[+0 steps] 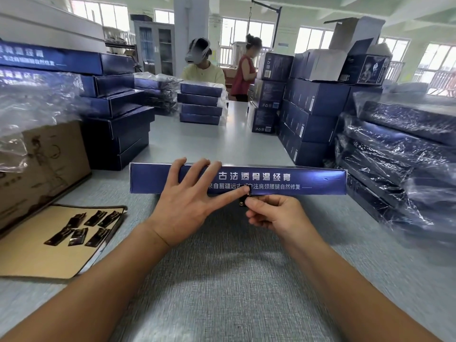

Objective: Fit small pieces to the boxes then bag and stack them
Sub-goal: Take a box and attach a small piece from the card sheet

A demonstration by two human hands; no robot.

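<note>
A long dark-blue box (pixel 308 180) with white print lies across the table in front of me, its side face toward me. My left hand (pixel 187 198) rests spread over the box's left half, with the thumb stretched to the lower edge near the middle. My right hand (pixel 274 213) pinches a small black piece (pixel 242 202) against the box's bottom edge, right under that thumb. Several more small black pieces (pixel 81 229) lie on a tan card (pixel 37 253) at the left.
Stacks of blue boxes (pixel 118 129) stand at the left, back centre and right. Bagged boxes (pixel 399 154) pile up at the right. A brown carton (pixel 44 164) and loose plastic bags (pixel 32 99) sit at the left. Two people work at the table's far end.
</note>
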